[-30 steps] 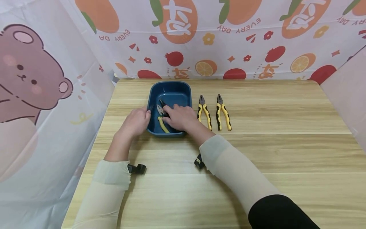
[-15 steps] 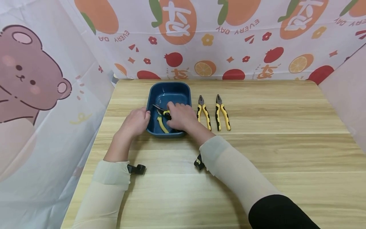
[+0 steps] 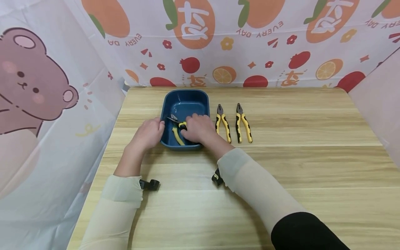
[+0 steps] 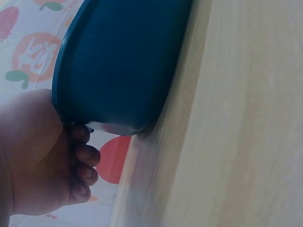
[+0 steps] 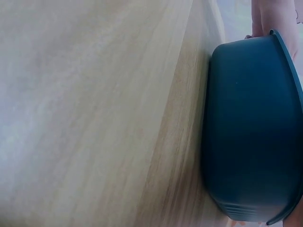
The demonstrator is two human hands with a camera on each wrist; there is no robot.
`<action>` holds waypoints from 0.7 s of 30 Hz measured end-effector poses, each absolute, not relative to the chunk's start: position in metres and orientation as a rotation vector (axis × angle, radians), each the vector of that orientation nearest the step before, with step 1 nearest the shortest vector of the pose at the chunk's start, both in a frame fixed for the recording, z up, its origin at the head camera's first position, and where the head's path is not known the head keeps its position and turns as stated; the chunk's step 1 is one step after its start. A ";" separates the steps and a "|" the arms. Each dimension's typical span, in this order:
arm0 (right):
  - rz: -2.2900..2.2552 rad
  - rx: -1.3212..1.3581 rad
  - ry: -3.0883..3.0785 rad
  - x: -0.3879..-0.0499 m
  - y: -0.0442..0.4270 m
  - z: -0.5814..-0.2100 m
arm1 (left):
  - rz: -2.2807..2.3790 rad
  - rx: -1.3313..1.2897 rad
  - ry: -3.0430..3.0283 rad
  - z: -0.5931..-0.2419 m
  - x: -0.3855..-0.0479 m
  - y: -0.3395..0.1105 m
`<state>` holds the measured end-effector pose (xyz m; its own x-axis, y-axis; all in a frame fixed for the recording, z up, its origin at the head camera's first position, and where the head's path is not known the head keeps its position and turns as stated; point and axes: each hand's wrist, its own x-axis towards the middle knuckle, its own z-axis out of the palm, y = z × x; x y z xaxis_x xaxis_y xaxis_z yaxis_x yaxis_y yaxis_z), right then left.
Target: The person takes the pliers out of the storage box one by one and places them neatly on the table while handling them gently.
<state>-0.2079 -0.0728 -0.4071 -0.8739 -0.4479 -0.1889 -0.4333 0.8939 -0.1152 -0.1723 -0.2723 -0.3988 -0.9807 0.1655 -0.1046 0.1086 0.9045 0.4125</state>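
Note:
In the head view, a dark blue plastic bin (image 3: 187, 104) stands on the table. My left hand (image 3: 149, 132) grips its left rim; in the left wrist view that hand (image 4: 35, 151) has its thumb side at the rim and its fingertips curled below. Inside the bin, my right hand (image 3: 200, 127) holds slim-nosed pliers (image 3: 182, 125) with yellow-and-black handles, their tips pointing left. Most of their handles are hidden under the hand. Under and beside them lie other pliers (image 3: 178, 136) with a yellow handle. The right wrist view shows mainly the bin's outer wall (image 5: 251, 123).
Two pairs of yellow-and-black pliers, one (image 3: 223, 123) near the bin and another (image 3: 243, 123) farther right, lie side by side, jaws away from me. A fruit-print cloth (image 3: 237, 45) hangs behind the wooden table (image 3: 300, 156).
The slim-nosed pliers have swung so their tips point left across the yellow-handled pair. My right hand has shifted only slightly within the bin. My left hand stays on the rim.

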 end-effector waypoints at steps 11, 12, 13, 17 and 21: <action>-0.215 -0.605 2.906 -0.204 -0.072 -0.403 | 0.609 0.227 2.934 -0.398 -0.173 -0.273; -0.234 -0.595 2.912 -0.203 -0.072 -0.403 | 0.607 0.224 2.934 -0.399 -0.173 -0.273; -0.256 -0.588 2.920 -0.203 -0.072 -0.402 | 0.603 0.223 2.936 -0.399 -0.173 -0.273; -0.309 -0.587 2.938 -0.202 -0.071 -0.401 | 0.598 0.216 2.935 -0.398 -0.173 -0.272; -0.329 -0.621 2.958 -0.201 -0.071 -0.401 | 0.591 0.214 2.937 -0.396 -0.172 -0.272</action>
